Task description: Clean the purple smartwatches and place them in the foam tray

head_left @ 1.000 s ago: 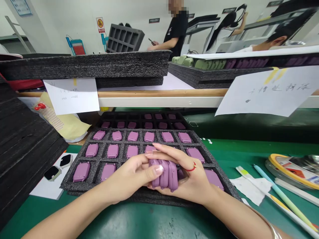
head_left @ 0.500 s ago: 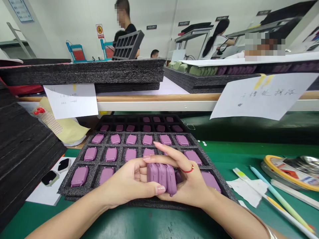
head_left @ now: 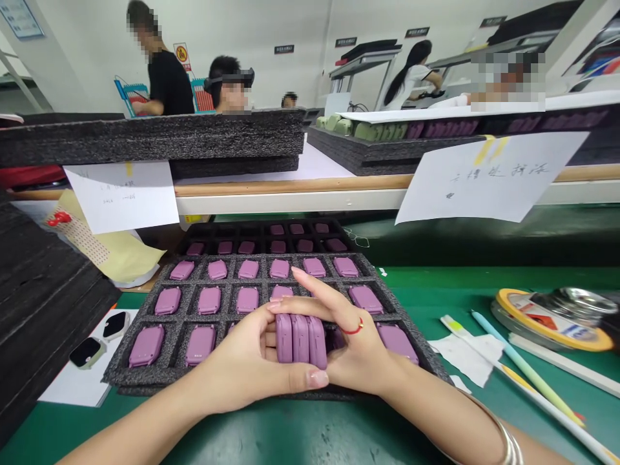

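Between my two hands is a row of purple watch cases [head_left: 301, 341], several standing on edge side by side. My left hand [head_left: 242, 352] is closed round their left end, its thumb lying along the bottom. From the right, my right hand [head_left: 356, 342] wraps the stack, its fingers over the top and the index finger raised. Part of the stack is hidden in the right palm. Beneath and behind the hands lies a black foam tray [head_left: 186, 328] whose compartments hold purple watch cases such as this one [head_left: 146, 345].
Two watches, one green-cased [head_left: 87, 353], lie on white paper [head_left: 62, 384] at left. To the right are a tape roll [head_left: 552, 320], a blue-green pen [head_left: 527, 371] and a white tissue [head_left: 469, 355]. A shelf edge [head_left: 290, 203] with foam slabs [head_left: 155, 142] crosses ahead. Co-workers are beyond.
The left thumb has slid right along the bottom of the cases, which now sit more evenly lined up. My view has shifted slightly. Behind, a person's raised foam tray is out of sight.
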Demonstrator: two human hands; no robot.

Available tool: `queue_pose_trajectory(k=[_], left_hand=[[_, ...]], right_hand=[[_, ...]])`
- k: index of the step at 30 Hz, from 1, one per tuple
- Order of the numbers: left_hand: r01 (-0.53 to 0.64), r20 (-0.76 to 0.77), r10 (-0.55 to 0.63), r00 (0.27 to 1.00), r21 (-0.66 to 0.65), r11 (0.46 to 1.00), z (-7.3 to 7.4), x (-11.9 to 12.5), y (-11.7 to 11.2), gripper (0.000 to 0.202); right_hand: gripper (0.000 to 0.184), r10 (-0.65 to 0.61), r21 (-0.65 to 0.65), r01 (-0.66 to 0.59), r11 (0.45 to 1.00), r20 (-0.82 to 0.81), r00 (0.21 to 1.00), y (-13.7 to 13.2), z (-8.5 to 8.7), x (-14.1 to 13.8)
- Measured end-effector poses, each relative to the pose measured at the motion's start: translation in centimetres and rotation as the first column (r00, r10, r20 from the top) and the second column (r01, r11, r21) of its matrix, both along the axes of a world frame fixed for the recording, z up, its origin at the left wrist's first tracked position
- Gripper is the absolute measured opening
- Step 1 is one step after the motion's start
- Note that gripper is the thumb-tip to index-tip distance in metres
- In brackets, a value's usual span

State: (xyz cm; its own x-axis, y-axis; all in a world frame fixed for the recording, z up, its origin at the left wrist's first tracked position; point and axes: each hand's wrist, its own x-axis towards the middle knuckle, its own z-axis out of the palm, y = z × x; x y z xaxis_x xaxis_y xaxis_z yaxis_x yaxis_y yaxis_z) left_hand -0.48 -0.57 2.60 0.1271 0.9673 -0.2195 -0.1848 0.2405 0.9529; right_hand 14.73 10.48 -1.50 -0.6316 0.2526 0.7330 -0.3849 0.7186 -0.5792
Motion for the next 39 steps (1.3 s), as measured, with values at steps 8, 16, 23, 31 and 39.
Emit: queue_pose_trajectory(k=[8,16,23,31,39], left_hand=[[-0.028,-0.122,0.041,0.992,0.109,0.994,-0.5,0.1,0.6,0.043],[-0.082,-0.107,0.087,0.99,0.047,0.996,-0.8,0.3,0.5,0.04],[-0.155,-0.124,0.173,0.977,0.142,0.978,-0.3,1.2,-0.7,0.042],[-0.117,-0.281,0.226,0.933,0.357,0.927,1.2,3.7,-3.2,0.046],[0.067,-0.411,0.245,0.878,0.612,0.788,0.1,5.1,-5.3,0.045]], right_hand=[[0.087,0.01,0.077,-0.008,0.997,-0.022,1.0,0.0,0.0,-0.2],[0.099,0.01,0.05,-0.012,0.999,0.031,0.999,0.0,-0.4,-0.1],[0.093,0.081,-0.062,-0.081,0.995,0.011,0.997,-1.4,1.1,0.8],[0.054,-0.038,-0.527,0.094,0.844,0.115,0.993,-4.9,1.6,5.4],[0.077,0.129,-0.69,0.081,0.719,0.248,0.96,-7.4,3.7,6.6]])
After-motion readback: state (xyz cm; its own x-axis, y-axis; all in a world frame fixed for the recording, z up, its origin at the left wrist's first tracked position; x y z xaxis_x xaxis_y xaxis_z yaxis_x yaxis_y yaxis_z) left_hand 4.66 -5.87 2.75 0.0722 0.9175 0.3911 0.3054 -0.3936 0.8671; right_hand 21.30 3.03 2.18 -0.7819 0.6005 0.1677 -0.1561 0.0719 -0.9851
